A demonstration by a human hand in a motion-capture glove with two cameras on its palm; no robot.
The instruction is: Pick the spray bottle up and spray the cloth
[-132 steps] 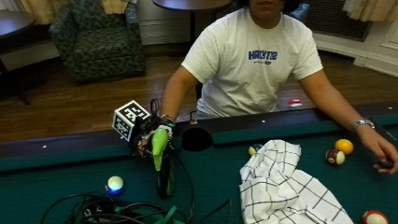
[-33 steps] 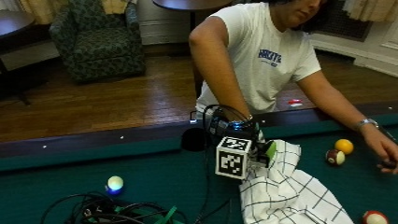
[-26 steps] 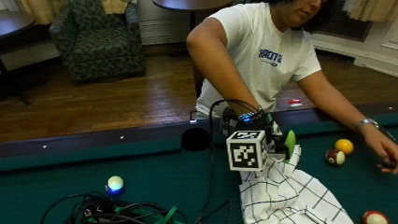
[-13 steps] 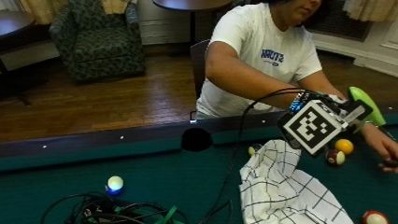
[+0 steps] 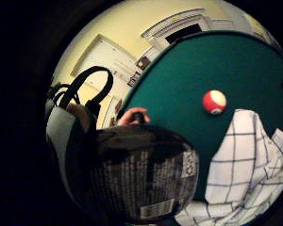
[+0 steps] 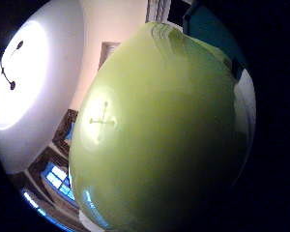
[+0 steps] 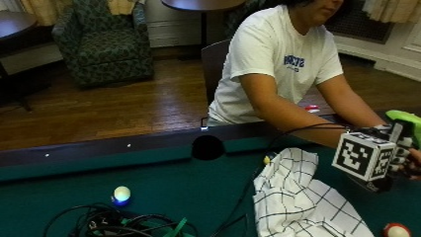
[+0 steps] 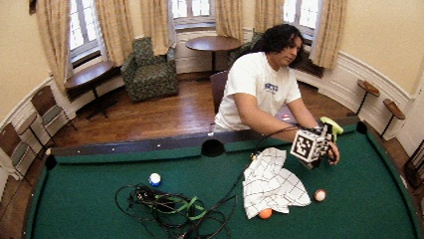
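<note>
A spray bottle with a light green head [image 7: 406, 122] [image 8: 329, 124] is held up above the pool table, to the right of the cloth. My gloved right hand [image 7: 397, 148] [image 8: 323, 143] grips it. The green head [image 6: 159, 130] fills the thumb side palm view. The bottle's dark labelled body [image 5: 141, 179] sits close in the little finger side palm view. The white checked cloth [image 7: 296, 197] [image 8: 271, 181] [image 5: 245, 174] lies crumpled on the green felt, below and left of the bottle. The bare left hand [image 7: 414, 167] is just beside the bottle.
A red-and-white ball [image 7: 397, 230] [image 5: 213, 101] lies right of the cloth and an orange ball [image 8: 265, 213] at its near edge. A blue-white ball [image 7: 121, 194] and a cable tangle [image 7: 118, 224] lie to the left. A side pocket [image 7: 208, 147] breaks the far rail.
My right hand has carried the bottle from left of the pocket, across the cloth, to the right side of the table and higher. The cloth has stayed put.
</note>
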